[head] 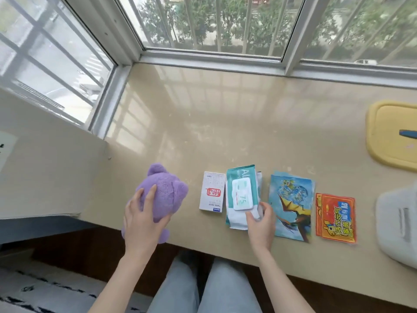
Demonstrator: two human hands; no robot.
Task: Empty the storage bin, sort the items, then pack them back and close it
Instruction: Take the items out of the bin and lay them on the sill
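We look down on a shiny beige counter (225,132) that runs under a barred window (214,23), with trees behind the glass. The things lie in one row near the front edge.

At the far left is the purple plush (167,190). Its lower part hangs over the counter edge. The left hand (142,213) grasps it: the fingers lie across its back and the thumb goes round its side.

Just beside it, on the right, a white box (212,192) lies flat, with a red stamp mark on its face. Next comes the green wipes pack (242,190), very close to the box, with its white flap facing up. The right hand (261,222) pinches the near right corner of this pack, thumb on top and fingers at the side.

After the hand we see a blue packet (291,204) with a dragon picture, and then an orange packet (336,218), a little apart from it. Both lie flat.

At the right border the white bin (397,227) stands on the counter, half cut off by the frame and blurred. Behind it, well apart, the yellow lid (388,132) lies flat, with a small blue thing (407,133) on it that we cannot identify.

Below the counter are the person's legs in light jeans (203,285).
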